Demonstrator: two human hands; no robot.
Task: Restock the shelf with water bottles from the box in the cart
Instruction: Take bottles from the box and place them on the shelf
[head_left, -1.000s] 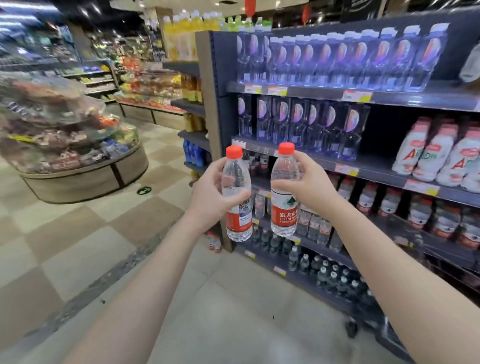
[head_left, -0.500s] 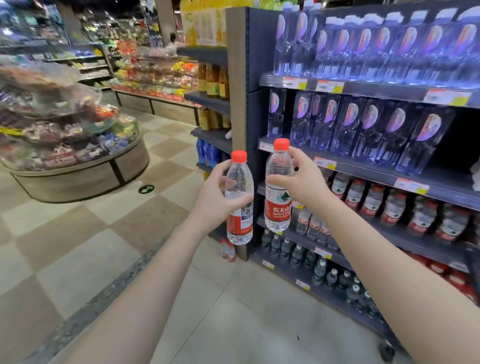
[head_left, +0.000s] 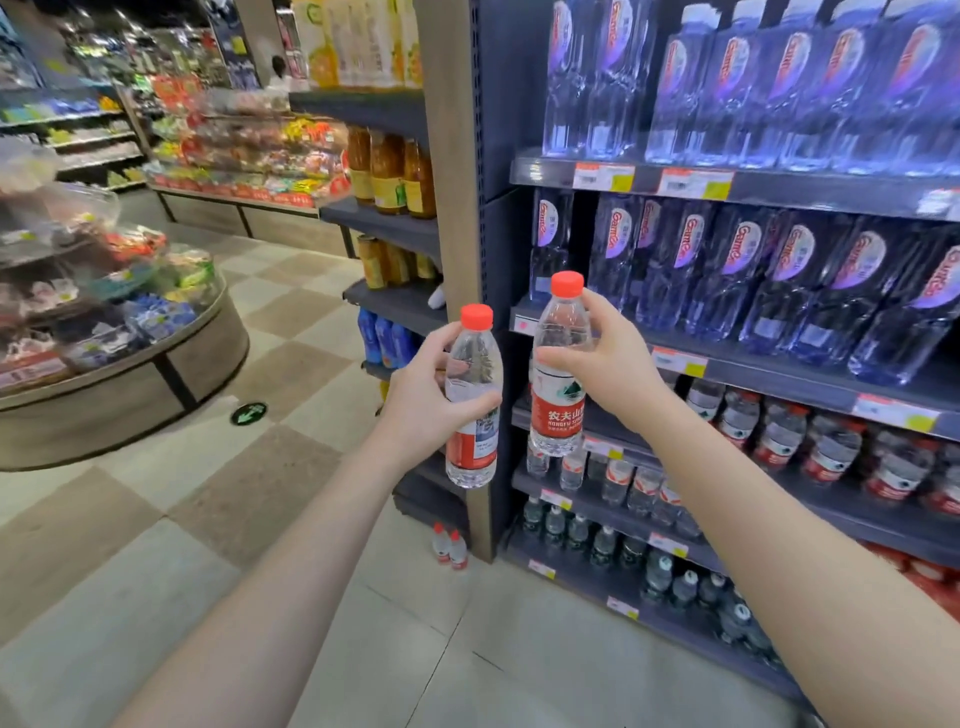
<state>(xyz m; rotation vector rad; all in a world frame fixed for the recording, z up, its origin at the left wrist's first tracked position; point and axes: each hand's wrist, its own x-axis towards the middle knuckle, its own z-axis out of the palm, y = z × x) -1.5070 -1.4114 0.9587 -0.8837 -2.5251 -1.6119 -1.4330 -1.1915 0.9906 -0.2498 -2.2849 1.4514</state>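
Left bottle (head_left: 475, 358) in left hand (head_left: 421, 410), right bottle (head_left: 558, 415) in right hand (head_left: 613, 369), both upright, near the shelf (head_left: 779, 379).

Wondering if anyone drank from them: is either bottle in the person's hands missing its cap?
No, the left-hand bottle and the right-hand bottle each have a red cap on top.

Interior lit bright and even from overhead; shadows on the floor (head_left: 156, 545) faint; blue-violet glare on the upper shelf bottles (head_left: 779, 93). Wide-angle bending at edges; left display (head_left: 104, 312) motion-blurred, background soft.
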